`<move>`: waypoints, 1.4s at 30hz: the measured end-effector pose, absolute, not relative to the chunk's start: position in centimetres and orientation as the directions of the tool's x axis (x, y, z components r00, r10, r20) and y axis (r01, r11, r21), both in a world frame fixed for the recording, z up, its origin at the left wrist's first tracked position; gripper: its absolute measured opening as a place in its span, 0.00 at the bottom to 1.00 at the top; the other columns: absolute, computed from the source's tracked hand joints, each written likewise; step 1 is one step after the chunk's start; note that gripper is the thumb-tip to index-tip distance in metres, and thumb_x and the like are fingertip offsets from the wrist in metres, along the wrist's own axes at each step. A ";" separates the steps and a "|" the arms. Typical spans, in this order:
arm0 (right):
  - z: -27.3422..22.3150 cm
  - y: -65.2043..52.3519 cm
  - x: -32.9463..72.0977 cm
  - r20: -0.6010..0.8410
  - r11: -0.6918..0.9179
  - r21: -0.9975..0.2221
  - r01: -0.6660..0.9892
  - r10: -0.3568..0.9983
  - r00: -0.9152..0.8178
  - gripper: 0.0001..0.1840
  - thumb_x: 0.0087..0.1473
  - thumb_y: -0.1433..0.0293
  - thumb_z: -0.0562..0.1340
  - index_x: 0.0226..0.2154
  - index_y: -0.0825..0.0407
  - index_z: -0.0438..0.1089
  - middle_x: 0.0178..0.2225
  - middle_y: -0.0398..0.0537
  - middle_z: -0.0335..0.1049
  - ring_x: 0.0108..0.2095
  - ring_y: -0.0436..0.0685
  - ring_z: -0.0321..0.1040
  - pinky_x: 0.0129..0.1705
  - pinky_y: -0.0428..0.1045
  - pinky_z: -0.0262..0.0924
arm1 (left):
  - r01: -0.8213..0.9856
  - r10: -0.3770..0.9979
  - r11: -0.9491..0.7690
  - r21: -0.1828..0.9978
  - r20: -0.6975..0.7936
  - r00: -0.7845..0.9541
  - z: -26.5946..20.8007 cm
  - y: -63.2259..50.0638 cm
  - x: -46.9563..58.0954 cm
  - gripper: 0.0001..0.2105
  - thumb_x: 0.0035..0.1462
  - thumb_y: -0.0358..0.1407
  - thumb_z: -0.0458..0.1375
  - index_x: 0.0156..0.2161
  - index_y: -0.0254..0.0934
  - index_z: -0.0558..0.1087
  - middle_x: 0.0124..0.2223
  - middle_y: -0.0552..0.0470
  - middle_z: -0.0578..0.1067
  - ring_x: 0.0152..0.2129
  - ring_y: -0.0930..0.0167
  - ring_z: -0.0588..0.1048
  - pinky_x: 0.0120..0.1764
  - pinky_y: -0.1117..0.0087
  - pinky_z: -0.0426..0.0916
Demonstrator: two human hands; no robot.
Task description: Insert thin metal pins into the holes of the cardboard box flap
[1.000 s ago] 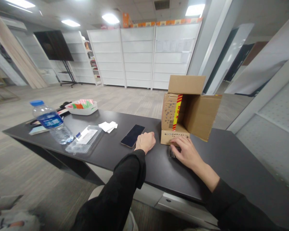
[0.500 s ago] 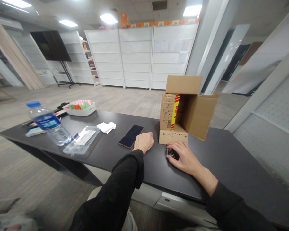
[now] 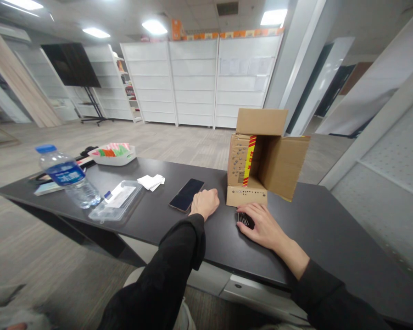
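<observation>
On the dark desk (image 3: pixel 316 229), my left hand (image 3: pixel 205 203) rests curled into a fist, close beside the lower right of a smartphone (image 3: pixel 186 195). The inside of the fist is hidden. My right hand (image 3: pixel 259 224) lies over a dark stack with thin pale edges (image 3: pixel 245 220), perhaps cards, its thumb and fingers around it. Part of that stack is covered by the hand. Just beyond it stands a cardboard box (image 3: pixel 237 160), its open side facing me and its flaps spread; the lower flap (image 3: pixel 247 196) reaches down near my right fingertips.
Left of the phone lie folded white papers (image 3: pixel 151 182) and a clear plastic case (image 3: pixel 119 206). A water bottle (image 3: pixel 69 176) stands at the left, with a white basket of colourful packets (image 3: pixel 114 156) behind it. White shelving (image 3: pixel 192 82) lines the far wall.
Both hands and the things on the desk keep their places. Only the camera view has shifted very slightly.
</observation>
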State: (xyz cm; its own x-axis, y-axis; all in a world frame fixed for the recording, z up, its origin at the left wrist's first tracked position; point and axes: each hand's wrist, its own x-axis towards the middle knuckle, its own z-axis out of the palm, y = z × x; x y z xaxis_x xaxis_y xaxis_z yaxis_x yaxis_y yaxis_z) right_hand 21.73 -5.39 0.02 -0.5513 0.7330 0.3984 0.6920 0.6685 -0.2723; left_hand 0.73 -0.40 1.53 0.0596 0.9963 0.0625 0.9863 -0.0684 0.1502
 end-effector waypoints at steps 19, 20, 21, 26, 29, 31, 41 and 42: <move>0.1 -5.2 21.2 0.409 0.680 -0.204 0.705 0.713 -0.569 0.09 0.55 0.66 0.59 0.40 0.49 0.69 0.40 0.50 0.74 0.42 0.59 0.66 0.47 0.55 0.54 | 0.986 0.997 -0.071 0.148 0.043 0.066 1.9 -0.7 0.8 0.18 0.62 0.36 0.42 0.44 0.41 0.74 0.42 0.41 0.78 0.41 0.61 0.77 0.43 0.64 0.67; 0.1 -5.1 21.2 0.414 0.684 -0.201 0.701 0.708 -0.572 0.09 0.56 0.66 0.58 0.40 0.49 0.69 0.40 0.50 0.74 0.42 0.59 0.66 0.46 0.55 0.54 | 0.987 0.997 -0.068 0.147 0.041 0.063 1.9 -0.7 0.8 0.18 0.62 0.36 0.42 0.44 0.41 0.74 0.43 0.41 0.78 0.41 0.62 0.77 0.43 0.64 0.67; 0.1 -5.1 21.2 0.418 0.688 -0.198 0.698 0.704 -0.575 0.09 0.56 0.66 0.58 0.40 0.49 0.69 0.40 0.50 0.74 0.42 0.59 0.66 0.46 0.55 0.54 | 0.987 0.997 -0.066 0.146 0.039 0.060 1.9 -0.7 0.8 0.18 0.62 0.35 0.42 0.44 0.41 0.74 0.43 0.41 0.78 0.41 0.62 0.77 0.43 0.64 0.67; 0.0 -5.1 21.2 0.426 0.696 -0.175 0.696 0.691 -0.584 0.08 0.57 0.66 0.57 0.39 0.49 0.69 0.40 0.49 0.74 0.42 0.58 0.66 0.46 0.55 0.55 | 0.989 0.998 -0.061 0.138 0.032 0.057 2.1 -0.8 0.9 0.17 0.62 0.35 0.42 0.44 0.41 0.74 0.42 0.42 0.78 0.42 0.62 0.77 0.43 0.65 0.67; 0.1 -5.0 21.3 0.428 0.702 -0.149 0.697 0.681 -0.594 0.09 0.59 0.66 0.55 0.39 0.49 0.69 0.39 0.49 0.74 0.42 0.58 0.66 0.46 0.54 0.54 | 0.988 0.998 -0.062 0.138 0.037 0.058 2.1 -0.8 0.8 0.18 0.62 0.35 0.42 0.45 0.41 0.74 0.42 0.42 0.78 0.41 0.62 0.77 0.43 0.65 0.67; 0.1 -4.9 21.3 0.431 0.704 -0.126 0.699 0.674 -0.600 0.10 0.61 0.66 0.54 0.39 0.49 0.69 0.38 0.50 0.74 0.41 0.58 0.66 0.46 0.54 0.53 | 0.988 0.997 -0.068 0.141 0.041 0.063 2.0 -0.7 0.8 0.18 0.62 0.35 0.42 0.44 0.41 0.74 0.42 0.42 0.78 0.41 0.61 0.77 0.43 0.64 0.67; -0.9 -3.3 21.1 0.528 0.669 -0.211 0.713 0.692 -0.493 0.16 0.66 0.66 0.48 0.36 0.51 0.69 0.33 0.50 0.73 0.37 0.57 0.68 0.43 0.53 0.55 | 0.986 0.994 -0.089 0.138 0.073 0.080 1.4 -0.4 0.6 0.17 0.61 0.35 0.42 0.42 0.41 0.74 0.40 0.42 0.79 0.39 0.61 0.78 0.41 0.63 0.68; -1.0 -3.1 21.0 0.548 0.667 -0.246 0.704 0.694 -0.466 0.16 0.65 0.65 0.48 0.36 0.51 0.69 0.33 0.50 0.73 0.37 0.57 0.68 0.43 0.53 0.56 | 0.986 0.994 -0.092 0.139 0.074 0.082 1.4 -0.4 0.6 0.17 0.61 0.35 0.42 0.42 0.41 0.74 0.40 0.42 0.79 0.39 0.60 0.78 0.41 0.63 0.68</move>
State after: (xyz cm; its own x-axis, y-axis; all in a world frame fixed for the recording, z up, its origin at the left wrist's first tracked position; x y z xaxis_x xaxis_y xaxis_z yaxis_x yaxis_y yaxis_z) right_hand 21.04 -3.12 -0.97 -0.4662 0.6942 0.5484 0.7036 0.6668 -0.2459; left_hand 0.60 -0.39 1.39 0.0819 0.9939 0.0741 0.9861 -0.0915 0.1385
